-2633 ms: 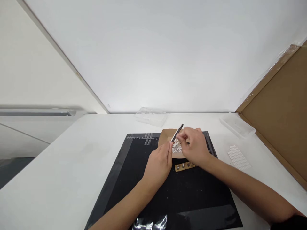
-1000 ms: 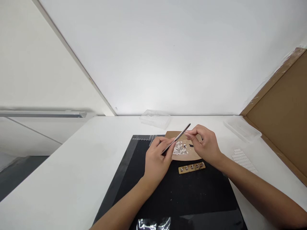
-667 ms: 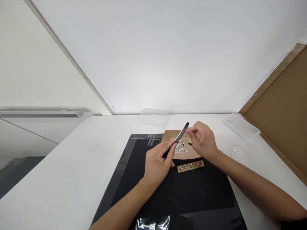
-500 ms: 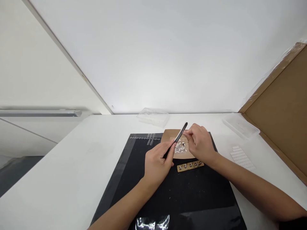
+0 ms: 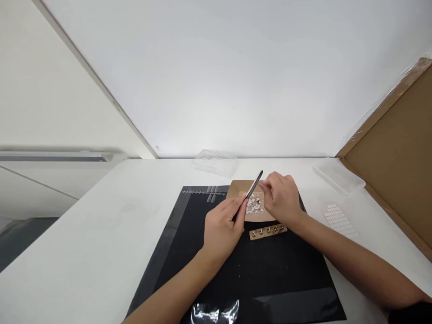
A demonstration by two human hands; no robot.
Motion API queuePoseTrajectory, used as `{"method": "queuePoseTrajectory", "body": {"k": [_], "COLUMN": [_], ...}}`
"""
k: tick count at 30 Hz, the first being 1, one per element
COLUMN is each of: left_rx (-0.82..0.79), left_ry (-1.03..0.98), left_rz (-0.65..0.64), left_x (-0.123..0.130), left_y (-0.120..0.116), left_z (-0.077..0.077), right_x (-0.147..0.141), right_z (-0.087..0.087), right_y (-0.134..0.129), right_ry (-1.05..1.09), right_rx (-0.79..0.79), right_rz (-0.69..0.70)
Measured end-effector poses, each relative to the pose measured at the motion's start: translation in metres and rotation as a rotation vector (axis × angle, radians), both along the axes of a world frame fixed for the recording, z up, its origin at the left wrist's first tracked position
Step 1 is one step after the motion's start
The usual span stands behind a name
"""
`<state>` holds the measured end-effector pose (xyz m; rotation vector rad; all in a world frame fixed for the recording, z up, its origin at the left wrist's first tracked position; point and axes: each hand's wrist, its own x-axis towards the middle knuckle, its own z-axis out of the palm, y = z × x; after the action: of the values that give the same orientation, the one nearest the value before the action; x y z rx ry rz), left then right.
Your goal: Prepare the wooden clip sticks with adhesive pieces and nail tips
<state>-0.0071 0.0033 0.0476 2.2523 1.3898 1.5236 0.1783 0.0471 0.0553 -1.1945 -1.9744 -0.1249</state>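
Left hand (image 5: 222, 223) grasps strip (image 5: 254, 185) low, apparently steadying it, tip toward one o'clock; right hand (image 5: 282, 198), at its four o'clock: grip indeterminable.

The left forearm (image 5: 175, 285) slants in from the near side, the left hand (image 5: 221, 227) gripping between thumb (image 5: 240, 217) and fingers (image 5: 230, 209). The right forearm (image 5: 354, 256) angles from the near right, the right hand (image 5: 281, 198) curled inward.

left hand (image 5: 222, 225): bare | right hand (image 5: 282, 197): bare | right sleeve (image 5: 411, 312): black, partly shown
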Motion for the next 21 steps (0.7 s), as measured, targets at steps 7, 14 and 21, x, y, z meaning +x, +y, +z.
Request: {"method": "queuePoseTrajectory", "body": {"k": [7, 14, 21], "left_rx": [-0.038, -0.064, -0.080], "left_ry": [-0.030, -0.064, -0.084], "left_rz": [0.002, -0.033, -0.064], "left_x": [-0.0013, -0.0012, -0.0006], "left_y": [-0.0003, 0.0007, -0.0001], "left_z": [-0.0007, -0.0031, -0.0017], "right_x": [-0.0042, -0.0052, -0.0075], "right_z": [0.0047, 0.0056, 0.0089], "right_y": [-0.0053, -0.0059, -0.0092], "right_ry": [0.036, 0.036, 0.059], "right_rx": [-0.035, -0.034, -0.100], "right_rz": [0.093, 0.102, 0.130]}}
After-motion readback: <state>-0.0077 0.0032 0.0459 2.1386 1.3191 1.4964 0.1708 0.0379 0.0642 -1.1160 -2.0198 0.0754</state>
